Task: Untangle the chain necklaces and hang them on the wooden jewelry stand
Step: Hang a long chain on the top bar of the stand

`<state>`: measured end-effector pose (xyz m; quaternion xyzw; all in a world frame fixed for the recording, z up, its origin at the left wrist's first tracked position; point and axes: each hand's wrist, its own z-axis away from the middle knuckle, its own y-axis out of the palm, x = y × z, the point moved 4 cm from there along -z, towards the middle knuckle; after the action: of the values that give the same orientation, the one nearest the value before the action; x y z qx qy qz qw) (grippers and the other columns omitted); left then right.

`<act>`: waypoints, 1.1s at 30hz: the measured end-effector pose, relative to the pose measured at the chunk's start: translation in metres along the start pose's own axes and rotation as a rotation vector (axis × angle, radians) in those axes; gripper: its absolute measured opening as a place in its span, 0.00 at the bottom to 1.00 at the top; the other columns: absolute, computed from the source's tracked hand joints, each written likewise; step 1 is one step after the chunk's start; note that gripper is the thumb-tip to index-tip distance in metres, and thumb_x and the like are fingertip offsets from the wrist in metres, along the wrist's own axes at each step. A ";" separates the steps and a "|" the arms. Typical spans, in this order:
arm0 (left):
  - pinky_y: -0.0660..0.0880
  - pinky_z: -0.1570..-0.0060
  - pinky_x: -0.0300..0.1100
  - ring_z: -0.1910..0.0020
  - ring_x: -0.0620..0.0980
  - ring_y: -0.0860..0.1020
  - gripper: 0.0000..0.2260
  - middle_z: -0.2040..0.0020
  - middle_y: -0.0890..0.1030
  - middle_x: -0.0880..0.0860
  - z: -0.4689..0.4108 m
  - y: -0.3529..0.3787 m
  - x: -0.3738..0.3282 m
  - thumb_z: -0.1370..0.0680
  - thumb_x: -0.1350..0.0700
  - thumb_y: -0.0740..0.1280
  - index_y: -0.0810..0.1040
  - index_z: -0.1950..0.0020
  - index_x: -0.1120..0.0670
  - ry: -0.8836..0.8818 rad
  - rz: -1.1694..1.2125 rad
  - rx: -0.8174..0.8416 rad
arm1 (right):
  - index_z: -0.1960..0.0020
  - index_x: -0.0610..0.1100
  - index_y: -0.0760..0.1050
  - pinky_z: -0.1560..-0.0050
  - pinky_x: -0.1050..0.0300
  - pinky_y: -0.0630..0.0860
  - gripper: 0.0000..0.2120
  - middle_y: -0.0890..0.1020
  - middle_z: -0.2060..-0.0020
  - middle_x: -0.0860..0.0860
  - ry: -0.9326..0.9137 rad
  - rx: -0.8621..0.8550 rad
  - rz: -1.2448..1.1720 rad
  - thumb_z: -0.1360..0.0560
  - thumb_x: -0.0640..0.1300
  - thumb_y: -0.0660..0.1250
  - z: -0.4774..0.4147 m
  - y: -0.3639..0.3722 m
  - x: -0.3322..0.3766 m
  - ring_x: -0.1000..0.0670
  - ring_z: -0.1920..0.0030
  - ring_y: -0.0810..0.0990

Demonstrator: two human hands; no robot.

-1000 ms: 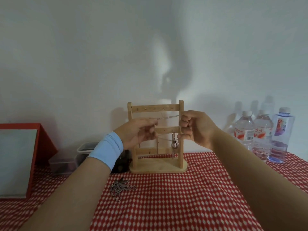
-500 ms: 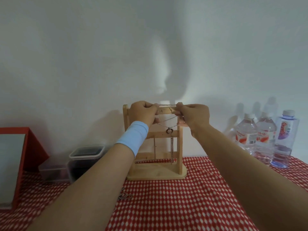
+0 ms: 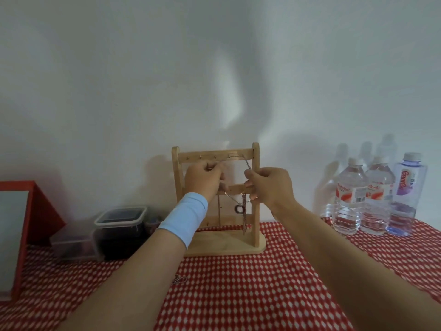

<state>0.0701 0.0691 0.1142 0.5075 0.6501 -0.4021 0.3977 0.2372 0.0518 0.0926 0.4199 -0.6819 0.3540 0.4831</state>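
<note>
Both hands pinch one chain necklace (image 3: 247, 164) before the wooden jewelry stand (image 3: 255, 187): right hand (image 3: 269, 186) fingers clamp the strand running to 11 o'clock onto the top-bar hooks, left hand (image 3: 205, 180) holding the other end at 9 o'clock.

Both hands (image 3: 205, 179) (image 3: 269, 185) dropped from top bar of wooden jewelry stand (image 3: 216, 156) to middle bar; thin silver chain necklace (image 3: 247, 164) now hooked on top bar.
</note>
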 end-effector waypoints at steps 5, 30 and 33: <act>0.83 0.64 0.48 0.74 0.53 0.82 0.09 0.62 0.83 0.52 -0.011 -0.018 -0.015 0.22 0.56 0.69 0.82 0.59 0.59 0.041 -0.034 -0.128 | 0.55 0.37 0.83 0.70 0.56 0.80 0.09 0.86 0.65 0.43 0.018 0.008 -0.070 0.21 0.42 0.70 -0.004 0.004 0.013 0.48 0.75 0.79; 0.81 0.52 0.44 0.57 0.48 0.84 0.04 0.56 0.85 0.51 0.023 0.019 0.058 0.22 0.55 0.68 0.83 0.54 0.52 -0.072 -0.217 0.323 | 0.55 0.44 0.87 0.60 0.59 0.84 0.04 0.88 0.63 0.48 0.053 0.144 0.044 0.24 0.38 0.74 0.030 0.008 -0.049 0.52 0.63 0.87; 0.81 0.47 0.50 0.52 0.49 0.84 0.05 0.51 0.85 0.51 0.028 0.019 0.071 0.22 0.53 0.68 0.82 0.49 0.52 -0.104 -0.265 0.333 | 0.54 0.43 0.85 0.64 0.63 0.81 0.05 0.88 0.61 0.47 0.082 0.150 0.035 0.22 0.38 0.71 0.032 0.013 -0.062 0.53 0.63 0.87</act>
<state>0.0800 0.0703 0.0357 0.4550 0.6143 -0.5784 0.2848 0.2245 0.0432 0.0231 0.4284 -0.6403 0.4294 0.4713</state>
